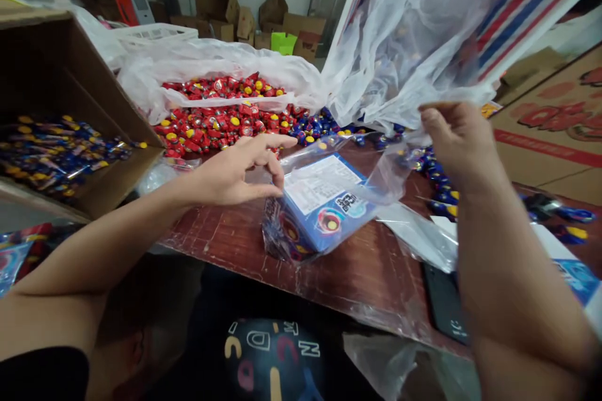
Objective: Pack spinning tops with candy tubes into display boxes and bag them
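Bagging step: my left hand (235, 169) pinches the clear bag (338, 169) mouth over the blue box (324, 213), frame centre; my right hand (458, 138) grips its far edge. Next: seat box fully.

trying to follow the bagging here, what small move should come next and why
Probably ease the blue box deeper into the clear bag: the left hand pinches the bag's edge, the right hand lifts its mouth, and the box sits only near the opening.
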Action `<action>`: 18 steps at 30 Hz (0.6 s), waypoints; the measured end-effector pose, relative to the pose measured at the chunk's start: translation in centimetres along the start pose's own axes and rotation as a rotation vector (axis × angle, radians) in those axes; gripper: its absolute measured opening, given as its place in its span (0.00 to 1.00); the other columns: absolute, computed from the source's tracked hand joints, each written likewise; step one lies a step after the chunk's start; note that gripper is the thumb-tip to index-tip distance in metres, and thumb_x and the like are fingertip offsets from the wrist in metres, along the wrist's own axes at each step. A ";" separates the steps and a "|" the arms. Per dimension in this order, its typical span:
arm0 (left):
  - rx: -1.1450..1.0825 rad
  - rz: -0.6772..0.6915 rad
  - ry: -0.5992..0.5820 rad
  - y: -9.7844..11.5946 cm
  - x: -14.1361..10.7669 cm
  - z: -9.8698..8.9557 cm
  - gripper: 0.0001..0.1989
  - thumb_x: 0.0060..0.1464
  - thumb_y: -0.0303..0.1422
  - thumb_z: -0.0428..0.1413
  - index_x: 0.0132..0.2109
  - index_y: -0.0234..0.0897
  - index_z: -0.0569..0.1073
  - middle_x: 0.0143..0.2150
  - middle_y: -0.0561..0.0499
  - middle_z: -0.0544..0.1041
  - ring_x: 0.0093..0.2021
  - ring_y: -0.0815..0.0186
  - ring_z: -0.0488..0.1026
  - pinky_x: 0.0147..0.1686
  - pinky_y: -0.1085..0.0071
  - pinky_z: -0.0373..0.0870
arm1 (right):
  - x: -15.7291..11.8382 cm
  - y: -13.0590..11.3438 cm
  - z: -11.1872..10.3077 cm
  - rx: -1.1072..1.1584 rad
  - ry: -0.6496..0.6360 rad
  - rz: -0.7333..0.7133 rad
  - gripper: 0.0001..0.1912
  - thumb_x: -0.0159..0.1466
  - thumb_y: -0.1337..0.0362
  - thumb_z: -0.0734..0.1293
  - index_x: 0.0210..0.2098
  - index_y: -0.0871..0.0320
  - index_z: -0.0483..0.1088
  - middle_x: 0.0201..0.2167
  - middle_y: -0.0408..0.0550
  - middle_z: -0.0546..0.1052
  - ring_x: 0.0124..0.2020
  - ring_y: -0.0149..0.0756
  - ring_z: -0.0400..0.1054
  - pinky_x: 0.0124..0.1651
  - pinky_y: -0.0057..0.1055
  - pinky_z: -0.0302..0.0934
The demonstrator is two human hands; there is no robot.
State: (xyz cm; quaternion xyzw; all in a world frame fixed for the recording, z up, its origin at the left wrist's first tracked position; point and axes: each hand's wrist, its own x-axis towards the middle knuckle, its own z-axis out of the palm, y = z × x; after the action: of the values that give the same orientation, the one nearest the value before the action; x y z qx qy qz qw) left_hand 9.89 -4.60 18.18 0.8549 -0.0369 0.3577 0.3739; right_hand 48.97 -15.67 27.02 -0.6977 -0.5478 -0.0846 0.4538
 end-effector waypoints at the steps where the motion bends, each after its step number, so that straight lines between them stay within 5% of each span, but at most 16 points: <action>1: -0.026 -0.014 0.018 0.2 -0.2 0.2 0.29 0.65 0.34 0.68 0.68 0.37 0.67 0.41 0.48 0.84 0.45 0.64 0.83 0.53 0.65 0.77 | -0.2 -2.4 -0.4 -0.066 -0.040 -0.076 0.13 0.66 0.66 0.74 0.51 0.53 0.79 0.50 0.53 0.81 0.47 0.37 0.72 0.59 0.44 0.62; 2: -0.061 -0.020 0.043 0.3 -0.3 0.5 0.28 0.65 0.31 0.67 0.67 0.36 0.68 0.41 0.49 0.84 0.44 0.65 0.84 0.53 0.66 0.77 | -0.4 -5.0 -0.3 -0.117 -0.107 -0.157 0.21 0.65 0.65 0.76 0.57 0.49 0.79 0.55 0.51 0.81 0.53 0.37 0.73 0.63 0.43 0.61; 4: -0.157 -0.022 0.094 0.5 -0.1 1.2 0.27 0.63 0.29 0.68 0.65 0.34 0.69 0.40 0.50 0.84 0.43 0.66 0.84 0.50 0.69 0.77 | -0.9 -10.0 0.8 -0.180 -0.360 -0.320 0.18 0.67 0.61 0.76 0.57 0.48 0.81 0.51 0.47 0.83 0.51 0.35 0.76 0.62 0.41 0.65; 7: -0.299 -0.051 0.173 1.0 0.5 2.5 0.27 0.63 0.31 0.69 0.64 0.34 0.70 0.38 0.51 0.83 0.42 0.66 0.84 0.47 0.71 0.79 | -0.8 -14.1 4.4 -0.012 -0.757 -0.131 0.05 0.63 0.64 0.79 0.39 0.54 0.83 0.31 0.40 0.80 0.35 0.31 0.76 0.46 0.34 0.72; 9: -0.349 -0.083 0.211 1.6 0.9 3.2 0.28 0.62 0.33 0.70 0.64 0.35 0.70 0.38 0.51 0.83 0.42 0.64 0.85 0.46 0.69 0.80 | 0.0 -13.5 6.4 0.214 -0.720 0.150 0.07 0.58 0.69 0.81 0.33 0.57 0.80 0.24 0.36 0.73 0.31 0.29 0.75 0.36 0.27 0.69; 12: -0.380 -0.099 0.221 2.4 1.1 3.8 0.28 0.61 0.34 0.71 0.63 0.37 0.71 0.38 0.51 0.83 0.42 0.63 0.85 0.45 0.67 0.81 | 1.5 -9.8 7.0 0.474 -0.489 0.421 0.10 0.59 0.70 0.80 0.30 0.58 0.76 0.21 0.35 0.66 0.28 0.26 0.73 0.29 0.22 0.65; 15: -0.381 -0.110 0.245 2.9 1.4 4.0 0.25 0.62 0.35 0.70 0.62 0.38 0.72 0.38 0.53 0.82 0.39 0.65 0.83 0.41 0.69 0.80 | 1.8 -6.7 5.3 0.530 -0.457 0.495 0.13 0.59 0.68 0.81 0.30 0.58 0.72 0.21 0.34 0.65 0.25 0.23 0.70 0.26 0.20 0.62; 18: -0.361 -0.127 0.307 3.1 1.8 4.5 0.25 0.61 0.38 0.71 0.59 0.39 0.72 0.34 0.56 0.79 0.34 0.68 0.81 0.36 0.71 0.77 | 0.2 -6.1 3.6 0.525 -0.435 0.496 0.17 0.59 0.65 0.82 0.29 0.58 0.70 0.22 0.33 0.65 0.24 0.20 0.67 0.24 0.18 0.58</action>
State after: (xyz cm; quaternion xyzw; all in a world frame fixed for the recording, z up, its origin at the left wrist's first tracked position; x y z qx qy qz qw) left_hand 12.87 -9.46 19.11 0.7105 0.0106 0.4469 0.5435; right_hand 42.53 -13.03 28.41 -0.6708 -0.4492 0.3188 0.4966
